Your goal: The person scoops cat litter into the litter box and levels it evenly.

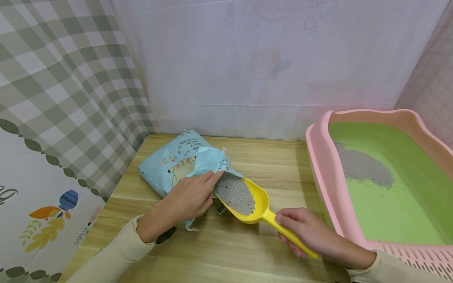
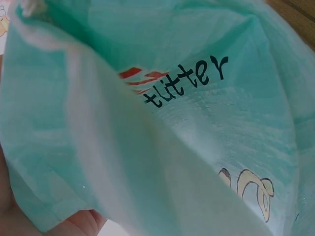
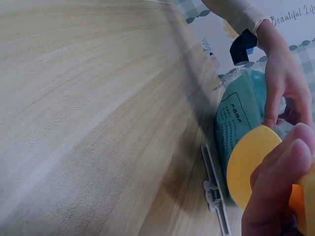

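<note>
A light-blue bag of cat litter [image 1: 159, 167] with a cartoon cat lies on its side on the table. My left hand [image 1: 192, 196] pinches the edge of its mouth. In the left wrist view, the bag's plastic [image 2: 206, 123] covers most of the frame and hides the fingertips. The handle of a yellow scoop [image 1: 262, 200] is gripped by my right hand [image 1: 304, 232]. Grey litter [image 1: 237, 194] fills much of the scoop, whose front end sits at the bag's mouth, partly under the plastic. From the right wrist, the scoop's yellow underside [image 3: 251, 162] shows beside the bag.
To the right stands a litter box with a pink rim [image 1: 327, 177] and green base, holding a grey litter heap [image 1: 364, 167]. A pale sealing clip [image 3: 212, 189] lies on the wooden table [image 1: 269, 157] beside the bag. Curtains hang behind and at the left.
</note>
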`<state>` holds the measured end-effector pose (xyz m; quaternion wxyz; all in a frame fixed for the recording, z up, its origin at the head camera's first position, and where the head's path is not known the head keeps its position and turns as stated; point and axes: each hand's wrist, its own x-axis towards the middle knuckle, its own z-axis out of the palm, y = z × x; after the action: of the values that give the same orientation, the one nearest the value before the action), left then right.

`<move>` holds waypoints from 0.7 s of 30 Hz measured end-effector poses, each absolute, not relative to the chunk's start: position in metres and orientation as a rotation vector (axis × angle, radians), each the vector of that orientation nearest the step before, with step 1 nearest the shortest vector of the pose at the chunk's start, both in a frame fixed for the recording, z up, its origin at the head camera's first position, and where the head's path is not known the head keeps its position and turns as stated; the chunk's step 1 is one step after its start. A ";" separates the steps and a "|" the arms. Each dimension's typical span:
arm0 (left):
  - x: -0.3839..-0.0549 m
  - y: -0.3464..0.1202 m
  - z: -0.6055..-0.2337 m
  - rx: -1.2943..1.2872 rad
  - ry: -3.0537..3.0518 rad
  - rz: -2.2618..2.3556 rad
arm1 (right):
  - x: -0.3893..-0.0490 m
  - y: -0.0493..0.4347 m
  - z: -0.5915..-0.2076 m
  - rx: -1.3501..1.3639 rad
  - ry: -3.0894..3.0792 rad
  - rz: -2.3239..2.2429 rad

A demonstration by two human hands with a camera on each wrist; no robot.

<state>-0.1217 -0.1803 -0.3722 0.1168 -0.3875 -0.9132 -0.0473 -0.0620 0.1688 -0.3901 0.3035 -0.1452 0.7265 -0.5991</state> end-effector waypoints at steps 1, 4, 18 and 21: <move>-0.122 -0.180 -0.372 -1.135 -2.674 -0.141 | -0.061 0.170 -0.390 -0.388 1.923 -1.589; -0.122 -0.180 -0.372 -1.134 -2.677 -0.143 | -0.059 0.172 -0.389 -0.381 1.926 -1.587; -0.122 -0.178 -0.370 -1.113 -2.727 -0.137 | -0.052 0.183 -0.396 -0.383 1.903 -1.604; -0.122 -0.178 -0.370 -1.116 -2.722 -0.137 | -0.050 0.185 -0.396 -0.386 1.903 -1.598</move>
<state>-0.1215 -0.1781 -0.3696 0.0978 -0.3772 -0.9198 -0.0464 -0.0500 0.1847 -0.3960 0.3085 -0.1460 0.7199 -0.6044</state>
